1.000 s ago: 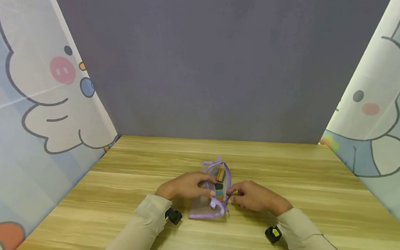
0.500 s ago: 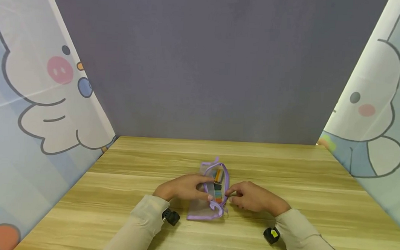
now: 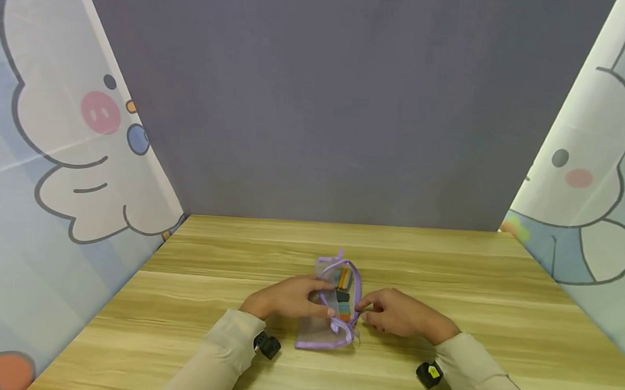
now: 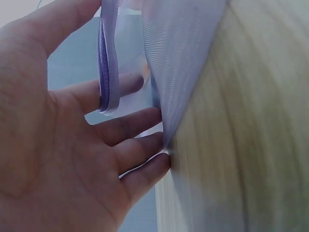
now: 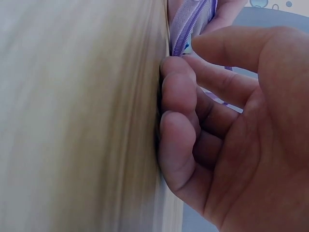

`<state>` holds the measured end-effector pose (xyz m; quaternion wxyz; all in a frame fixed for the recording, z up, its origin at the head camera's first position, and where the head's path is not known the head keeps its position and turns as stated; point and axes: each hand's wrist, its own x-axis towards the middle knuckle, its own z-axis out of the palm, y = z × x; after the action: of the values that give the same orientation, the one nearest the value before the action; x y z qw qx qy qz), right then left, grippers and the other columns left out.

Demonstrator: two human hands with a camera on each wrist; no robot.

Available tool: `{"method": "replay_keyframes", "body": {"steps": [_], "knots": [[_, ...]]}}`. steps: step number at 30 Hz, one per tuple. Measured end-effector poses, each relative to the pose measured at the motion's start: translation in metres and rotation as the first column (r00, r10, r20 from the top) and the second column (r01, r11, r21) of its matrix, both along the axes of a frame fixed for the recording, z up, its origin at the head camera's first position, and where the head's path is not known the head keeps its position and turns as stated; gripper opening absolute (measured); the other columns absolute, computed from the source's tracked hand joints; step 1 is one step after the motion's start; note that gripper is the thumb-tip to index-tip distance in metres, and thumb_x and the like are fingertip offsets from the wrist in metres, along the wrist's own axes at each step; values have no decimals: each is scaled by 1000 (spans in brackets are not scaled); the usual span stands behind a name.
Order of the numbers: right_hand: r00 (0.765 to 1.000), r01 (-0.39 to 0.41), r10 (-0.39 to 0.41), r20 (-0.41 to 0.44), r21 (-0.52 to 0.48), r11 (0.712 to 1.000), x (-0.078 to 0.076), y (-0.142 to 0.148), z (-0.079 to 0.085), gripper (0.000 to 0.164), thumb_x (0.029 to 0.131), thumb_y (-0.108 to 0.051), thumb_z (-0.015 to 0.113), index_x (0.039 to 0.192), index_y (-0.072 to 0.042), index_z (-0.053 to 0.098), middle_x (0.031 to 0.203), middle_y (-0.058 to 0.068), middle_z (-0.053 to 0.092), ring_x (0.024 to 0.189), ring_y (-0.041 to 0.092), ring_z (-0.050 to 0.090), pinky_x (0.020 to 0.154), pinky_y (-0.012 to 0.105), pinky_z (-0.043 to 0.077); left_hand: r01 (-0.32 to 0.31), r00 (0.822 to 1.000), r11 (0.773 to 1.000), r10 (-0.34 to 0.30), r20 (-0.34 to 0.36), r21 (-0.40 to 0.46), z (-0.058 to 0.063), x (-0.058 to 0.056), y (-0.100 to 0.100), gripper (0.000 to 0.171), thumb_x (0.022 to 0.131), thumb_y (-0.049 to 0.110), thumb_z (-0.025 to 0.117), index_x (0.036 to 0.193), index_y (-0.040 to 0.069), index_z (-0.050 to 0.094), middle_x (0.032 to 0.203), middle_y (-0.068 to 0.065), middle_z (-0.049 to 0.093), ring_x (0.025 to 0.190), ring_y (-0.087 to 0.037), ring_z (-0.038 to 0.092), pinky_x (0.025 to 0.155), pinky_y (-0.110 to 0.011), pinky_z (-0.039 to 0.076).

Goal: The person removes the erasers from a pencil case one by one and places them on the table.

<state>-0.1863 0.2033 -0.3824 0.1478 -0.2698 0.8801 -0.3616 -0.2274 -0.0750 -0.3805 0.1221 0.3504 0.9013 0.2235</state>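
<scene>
A see-through mesh zipper pouch (image 3: 320, 331) with purple edging lies on the table, its mouth parted toward the right. Inside are several small pieces: an orange-yellow one (image 3: 344, 278), a dark one (image 3: 342, 297), and blue and red ones farther forward. My left hand (image 3: 293, 297) lies over the pouch's left side, fingers spread; in the left wrist view its index finger reaches behind the purple zipper strip (image 4: 109, 58). At the mouth's right edge, my right hand (image 3: 402, 313) touches the zipper with its index fingertip. A gap separates that fingertip from the thumb; the other fingers curl loosely against the table.
The wood-grain table (image 3: 209, 242) extends on all sides of the pouch. A grey panel (image 3: 328, 101) stands along its back edge, with cartoon-printed cloths (image 3: 52, 205) at the left and right. Black cameras (image 3: 268, 346) are strapped to both wrists.
Hands and pouch keep nearly the same places relative to one another. The whole head view shifts slightly. The pouch's mouth stays parted.
</scene>
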Motion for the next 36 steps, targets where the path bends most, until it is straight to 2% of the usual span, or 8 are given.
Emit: {"method": "replay_keyframes", "body": {"steps": [4,9,17,22,26,31,36], "knots": [[1000,0,0,8,-9,1000,0,0,-1,26,99,-18,61,121,-8,70,69,-3,62,57,8,53,46,23,41,-18,999,999,17,31,49,-1,0,0,61,96,59,55,141,18,60,144,0,53,131,-20,49,106,-39,41],[1000,-9,9,6,-12,1000,-2,-1,-1,26,98,-18,61,121,-8,71,69,-3,63,57,7,53,46,23,41,-16,1000,995,14,16,99,-4,-1,-1,53,102,51,51,134,12,65,140,-4,58,128,-20,53,103,-37,44],[1000,-5,5,12,-17,1000,-1,2,-2,27,100,-20,62,122,-7,70,73,-2,63,61,11,56,49,24,43,-10,1000,994,9,16,105,-6,0,0,54,101,51,54,135,12,65,144,-7,55,132,-20,50,106,-37,42],[1000,-6,7,25,-39,999,0,4,-2,27,100,-20,62,123,-8,70,77,1,63,67,16,60,54,27,47,-13,1000,996,13,-6,84,-6,-1,1,51,99,50,57,135,13,66,140,-3,58,124,-13,54,101,-32,45],[1000,-14,15,15,-27,1000,1,5,-3,27,100,-21,63,122,-9,70,75,0,63,64,14,60,51,26,46,-6,1000,997,7,-19,72,-7,-2,2,51,97,49,61,136,16,65,139,-2,59,121,-10,55,99,-30,46],[1000,-29,29,-1,-4,1000,0,6,0,28,101,-25,62,123,-10,68,74,-2,63,61,10,57,50,25,45,-9,1000,997,11,-25,73,-6,-5,2,53,96,50,63,140,21,61,140,1,57,124,-10,53,102,-32,44],[999,-48,48,-5,10,999,-1,5,-1,27,101,-25,61,123,-10,67,73,-4,63,59,8,56,49,24,44,-14,1000,996,15,-11,85,-8,-5,-1,58,94,48,67,144,21,56,135,7,59,110,-6,55,96,-31,45]]}}
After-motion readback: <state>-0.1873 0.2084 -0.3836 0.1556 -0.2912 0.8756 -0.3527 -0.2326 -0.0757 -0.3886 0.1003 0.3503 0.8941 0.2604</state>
